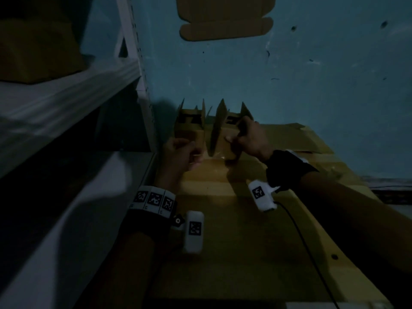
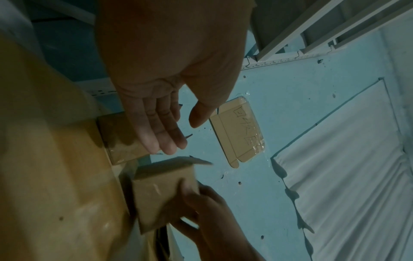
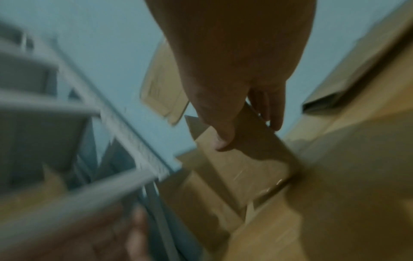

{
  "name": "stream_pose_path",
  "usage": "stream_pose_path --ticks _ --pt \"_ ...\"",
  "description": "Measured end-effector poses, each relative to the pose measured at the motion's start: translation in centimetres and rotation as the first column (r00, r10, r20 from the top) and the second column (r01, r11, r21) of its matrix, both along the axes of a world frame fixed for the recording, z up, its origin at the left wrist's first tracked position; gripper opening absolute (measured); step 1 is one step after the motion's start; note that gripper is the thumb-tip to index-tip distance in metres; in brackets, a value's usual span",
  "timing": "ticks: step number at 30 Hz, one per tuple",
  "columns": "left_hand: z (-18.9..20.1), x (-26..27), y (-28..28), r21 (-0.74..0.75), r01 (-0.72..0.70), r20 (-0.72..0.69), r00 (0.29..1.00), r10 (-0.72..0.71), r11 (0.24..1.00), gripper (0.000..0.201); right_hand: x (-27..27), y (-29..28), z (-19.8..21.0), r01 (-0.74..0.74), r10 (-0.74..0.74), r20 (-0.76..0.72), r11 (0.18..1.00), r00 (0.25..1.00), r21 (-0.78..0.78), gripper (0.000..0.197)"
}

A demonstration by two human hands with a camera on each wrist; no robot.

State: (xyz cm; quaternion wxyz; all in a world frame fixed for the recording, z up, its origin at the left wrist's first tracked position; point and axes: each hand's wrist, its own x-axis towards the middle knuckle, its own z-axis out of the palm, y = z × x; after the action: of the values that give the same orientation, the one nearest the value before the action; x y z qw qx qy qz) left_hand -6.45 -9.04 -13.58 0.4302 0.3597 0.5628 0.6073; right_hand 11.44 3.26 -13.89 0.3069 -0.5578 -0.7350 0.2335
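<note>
Two small brown cardboard boxes with raised flaps stand against the blue wall on a cardboard surface [image 1: 234,230]. My right hand [image 1: 235,137] grips the right box [image 1: 221,132], thumb on its near face and fingers over the far side; the right wrist view shows the thumb [image 3: 223,137] pressed on this box [image 3: 245,159]. The left box [image 1: 189,127] stands just beyond my left hand [image 1: 189,152]. In the left wrist view the left hand [image 2: 182,136] holds nothing, its fingers straight over the left box [image 2: 120,141], while the right hand [image 2: 201,208] clasps the right box [image 2: 161,194].
White metal shelving [image 1: 66,103] runs along the left, with a brown box on its upper shelf. A flattened cardboard piece [image 1: 225,18] is taped to the wall above. Flat cardboard sheets [image 1: 296,139] lie at the right. A white cloth [image 2: 346,159] hangs beside the wall.
</note>
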Motion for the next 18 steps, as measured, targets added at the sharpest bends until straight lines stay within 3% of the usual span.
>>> stream_pose_path --ticks 3,8,15,18 --pt "0.0 0.5 -0.3 -0.018 -0.002 -0.008 1.000 0.002 1.000 0.031 3.0 -2.1 -0.4 -0.047 0.045 -0.198 0.999 0.979 -0.005 0.040" --pt "0.2 1.5 -0.9 -0.017 0.021 -0.090 0.996 -0.022 1.000 0.031 7.7 -5.5 -1.6 -0.124 0.090 -0.446 0.991 0.890 -0.048 0.037" --pt "-0.5 3.2 -2.1 -0.024 0.126 -0.233 0.964 -0.128 0.992 0.023 12.0 -10.5 -3.3 -0.185 0.096 -0.631 0.980 0.769 -0.077 0.036" --pt "-0.8 4.1 -2.2 -0.022 0.192 -0.252 0.949 -0.191 0.981 0.028 12.4 -11.1 -2.9 -0.204 0.088 -0.656 0.974 0.750 -0.103 0.042"
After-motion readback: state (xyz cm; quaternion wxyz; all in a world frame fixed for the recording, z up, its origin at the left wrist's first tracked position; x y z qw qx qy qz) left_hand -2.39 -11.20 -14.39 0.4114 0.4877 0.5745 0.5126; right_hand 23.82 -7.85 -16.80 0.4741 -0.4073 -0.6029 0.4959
